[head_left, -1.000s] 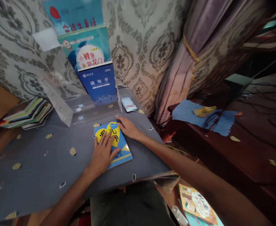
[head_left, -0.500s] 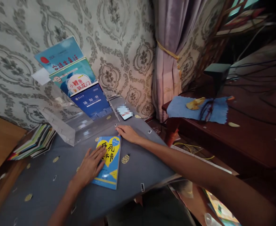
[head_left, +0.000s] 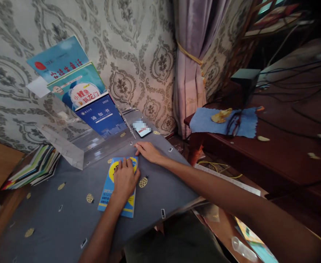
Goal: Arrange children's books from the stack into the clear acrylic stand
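A blue book [head_left: 105, 195] with a yellow heart on its cover lies face up on the grey patterned tablecloth [head_left: 75, 215]. My left hand [head_left: 125, 179] rests flat across the cover, fingers stretched toward the top edge, hiding much of the title. Just by the book's upper right corner is my right hand [head_left: 148, 152], its thumb and forefinger a little apart, holding nothing that shows. Whether its fingertips touch the corner I cannot tell. Behind the book stands a clear acrylic rack [head_left: 75, 155] holding a dark blue booklet [head_left: 101, 115], a teal picture book [head_left: 80, 87] and a light blue book [head_left: 57, 58].
A phone [head_left: 142, 128] lies right of the rack. Stacked books [head_left: 35, 168] sit at the left by the wall. To the right, a dark red wooden table [head_left: 226, 146] carries a blue cloth [head_left: 204, 122] and cables. A plastic cup [head_left: 244, 249] is low at right.
My left hand has slid right and up over the cover, uncovering its lower left part and hiding the title. The right hand stays by the corner. The view has shifted slightly.
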{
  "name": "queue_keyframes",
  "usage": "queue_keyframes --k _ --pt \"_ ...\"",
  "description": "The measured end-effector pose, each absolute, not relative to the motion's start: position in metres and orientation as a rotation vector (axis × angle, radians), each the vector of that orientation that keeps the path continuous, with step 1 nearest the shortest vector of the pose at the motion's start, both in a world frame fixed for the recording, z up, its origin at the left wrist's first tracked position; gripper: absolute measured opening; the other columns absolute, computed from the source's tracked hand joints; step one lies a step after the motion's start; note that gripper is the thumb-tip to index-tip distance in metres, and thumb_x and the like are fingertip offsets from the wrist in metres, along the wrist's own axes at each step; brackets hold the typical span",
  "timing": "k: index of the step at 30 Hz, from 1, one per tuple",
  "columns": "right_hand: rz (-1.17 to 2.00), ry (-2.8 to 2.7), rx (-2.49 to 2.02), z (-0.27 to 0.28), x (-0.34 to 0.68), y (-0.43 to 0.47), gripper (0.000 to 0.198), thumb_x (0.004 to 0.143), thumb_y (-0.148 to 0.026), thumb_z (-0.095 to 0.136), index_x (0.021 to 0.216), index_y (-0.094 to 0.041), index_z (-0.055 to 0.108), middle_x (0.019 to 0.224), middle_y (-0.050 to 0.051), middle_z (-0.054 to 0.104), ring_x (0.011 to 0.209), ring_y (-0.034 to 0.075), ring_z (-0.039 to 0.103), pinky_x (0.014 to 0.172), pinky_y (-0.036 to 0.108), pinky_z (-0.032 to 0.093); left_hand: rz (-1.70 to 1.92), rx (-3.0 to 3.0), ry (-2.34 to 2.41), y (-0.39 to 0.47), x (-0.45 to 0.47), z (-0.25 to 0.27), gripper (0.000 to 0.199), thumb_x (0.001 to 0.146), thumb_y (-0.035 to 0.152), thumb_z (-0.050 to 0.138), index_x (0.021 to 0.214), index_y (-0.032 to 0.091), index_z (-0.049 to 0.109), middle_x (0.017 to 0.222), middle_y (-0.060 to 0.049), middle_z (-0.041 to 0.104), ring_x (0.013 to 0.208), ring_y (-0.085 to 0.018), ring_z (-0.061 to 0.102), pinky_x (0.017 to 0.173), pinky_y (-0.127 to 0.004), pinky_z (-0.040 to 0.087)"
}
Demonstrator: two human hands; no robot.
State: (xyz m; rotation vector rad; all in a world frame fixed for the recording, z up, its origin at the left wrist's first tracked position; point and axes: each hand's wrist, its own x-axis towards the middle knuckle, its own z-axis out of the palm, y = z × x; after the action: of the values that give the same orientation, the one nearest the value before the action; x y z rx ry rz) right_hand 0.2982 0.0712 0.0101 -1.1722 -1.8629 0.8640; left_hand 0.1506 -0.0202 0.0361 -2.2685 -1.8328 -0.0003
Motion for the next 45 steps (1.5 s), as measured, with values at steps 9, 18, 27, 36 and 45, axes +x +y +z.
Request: queue_keyframes --k 9,18,27,36,45 --pt "0.887 -1.877 -1.171 0.008 0.299 0.073 0.031 0.105 -0.028 0.041 0.098 -0.017 0.068 0.080 0.003 0.077 0.083 0.018 0.072 0.079 0.028 0.048 0.083 -2.265 -1.880 -0.021 0.157 0.044 0.039 0.097 0.028 0.048 0.130 0.012 0.061 0.135 -0.018 0.064 0.122 -0.033 0.063 0.097 -0.045 0.054" --pt "0.870 -1.898 -1.165 0.007 0.300 0.074 0.031 0.105 -0.028 0.040 0.097 -0.018 0.068 0.079 0.003 0.078 0.083 0.019 0.072 0.081 0.031 0.048 0.070 -2.306 -1.959 -0.020 0.154 0.060 0.035 0.099 0.025 0.042 0.124 0.013 0.064 0.116 -0.016 0.074 0.101 -0.028 0.072 0.082 -0.035 0.055" --pt "0.848 -1.823 -1.079 0.006 0.300 0.074 0.032 0.104 -0.028 0.040 0.105 -0.018 0.070 0.078 0.002 0.076 0.081 0.018 0.070 0.081 0.030 0.048 0.023 -2.322 -2.014 -0.020 0.150 0.067 0.032 0.100 0.026 0.042 0.120 0.018 0.065 0.105 -0.012 0.077 0.091 -0.025 0.074 0.080 -0.033 0.051" --pt "0.830 -1.675 -0.957 0.012 0.300 0.066 0.036 0.102 -0.035 0.040 0.117 -0.017 0.068 0.078 0.001 0.076 0.063 0.015 0.060 0.067 0.027 0.044 0.083 -2.312 -1.978 -0.021 0.152 0.065 0.033 0.101 0.028 0.040 0.118 0.016 0.065 0.105 -0.014 0.076 0.089 -0.027 0.074 0.076 -0.034 0.052" --pt "0.826 -1.701 -0.876 0.016 0.300 0.060 0.036 0.103 -0.035 0.039 0.113 -0.018 0.069 0.078 0.002 0.075 0.077 0.018 0.068 0.081 0.030 0.049 0.047 -2.348 -1.928 -0.020 0.153 0.060 0.033 0.100 0.027 0.041 0.120 0.014 0.064 0.116 -0.014 0.074 0.099 -0.028 0.072 0.077 -0.034 0.053"
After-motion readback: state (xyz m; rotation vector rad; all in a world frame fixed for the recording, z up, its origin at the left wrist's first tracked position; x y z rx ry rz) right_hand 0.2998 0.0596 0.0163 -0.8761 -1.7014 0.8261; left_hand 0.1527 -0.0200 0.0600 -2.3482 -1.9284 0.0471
